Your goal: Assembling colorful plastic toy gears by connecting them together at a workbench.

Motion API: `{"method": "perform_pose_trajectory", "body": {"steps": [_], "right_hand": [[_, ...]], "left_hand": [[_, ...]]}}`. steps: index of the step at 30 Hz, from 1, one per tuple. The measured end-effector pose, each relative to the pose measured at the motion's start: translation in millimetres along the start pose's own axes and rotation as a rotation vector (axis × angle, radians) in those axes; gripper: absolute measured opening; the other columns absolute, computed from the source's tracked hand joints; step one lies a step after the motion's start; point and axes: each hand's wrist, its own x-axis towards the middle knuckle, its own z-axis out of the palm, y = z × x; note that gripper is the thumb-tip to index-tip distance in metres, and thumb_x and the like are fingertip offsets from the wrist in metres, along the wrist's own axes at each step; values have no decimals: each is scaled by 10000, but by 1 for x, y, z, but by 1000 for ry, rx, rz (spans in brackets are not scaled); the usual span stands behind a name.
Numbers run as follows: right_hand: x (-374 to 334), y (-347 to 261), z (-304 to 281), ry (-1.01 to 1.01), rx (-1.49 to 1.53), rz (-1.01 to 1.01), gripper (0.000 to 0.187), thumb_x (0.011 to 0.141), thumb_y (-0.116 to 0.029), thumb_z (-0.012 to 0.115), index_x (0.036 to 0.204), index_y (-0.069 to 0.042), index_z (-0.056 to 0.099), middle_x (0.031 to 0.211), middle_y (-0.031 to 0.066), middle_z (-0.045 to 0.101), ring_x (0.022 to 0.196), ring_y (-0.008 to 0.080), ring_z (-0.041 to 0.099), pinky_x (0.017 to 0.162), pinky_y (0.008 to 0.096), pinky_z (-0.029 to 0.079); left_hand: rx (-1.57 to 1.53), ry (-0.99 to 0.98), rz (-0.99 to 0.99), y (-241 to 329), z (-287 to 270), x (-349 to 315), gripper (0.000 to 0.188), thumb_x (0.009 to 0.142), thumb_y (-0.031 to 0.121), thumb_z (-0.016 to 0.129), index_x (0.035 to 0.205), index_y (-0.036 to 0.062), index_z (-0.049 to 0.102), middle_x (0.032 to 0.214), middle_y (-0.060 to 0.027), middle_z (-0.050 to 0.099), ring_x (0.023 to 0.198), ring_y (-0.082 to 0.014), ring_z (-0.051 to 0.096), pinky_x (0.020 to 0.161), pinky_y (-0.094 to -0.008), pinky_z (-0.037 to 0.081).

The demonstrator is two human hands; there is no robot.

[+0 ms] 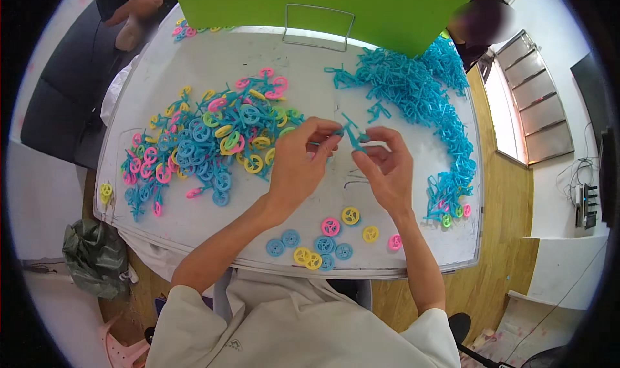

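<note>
Over the middle of the white table, my left hand (298, 161) pinches the left end of a small teal plastic piece (352, 135). My right hand (389, 172) has its thumb and fingers closed on the right side of the same piece. Whether it is one part or two joined parts is hard to tell. Just beyond my left hand spreads a heap of assembled teal pieces with coloured wheels (200, 142). Close to me lie several loose spoked wheels, among them a pink wheel (330, 227), a yellow wheel (351, 215) and a blue wheel (325, 244).
A long pile of teal plastic parts (413, 87) runs down the table's right side. Across the far edge stands a green panel (258, 3) with a wire frame (320, 27) before it. Other people sit at the far left and far right. A dark green bag (95, 258) lies left.
</note>
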Motion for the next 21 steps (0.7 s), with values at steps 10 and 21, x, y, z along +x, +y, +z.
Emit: {"method": "perform_pose_trajectory", "body": {"steps": [10, 21], "right_hand": [[10, 14, -28, 56, 100, 278, 202, 898, -133, 649, 1034, 15, 625, 897, 51, 646, 778, 105, 616, 715, 236, 517], [9, 13, -33, -4, 124, 348, 165, 917, -129, 615, 1028, -7, 625, 843, 8, 622, 714, 54, 518, 649, 199, 423]], "left_hand": [[529, -212, 165, 9, 13, -37, 245, 744, 80, 737, 962, 56, 629, 933, -102, 560, 792, -255, 585, 690, -333, 484], [181, -455, -237, 12, 10, -24, 134, 784, 82, 692, 891, 18, 641, 841, -101, 635, 721, -210, 611, 657, -323, 486]]}}
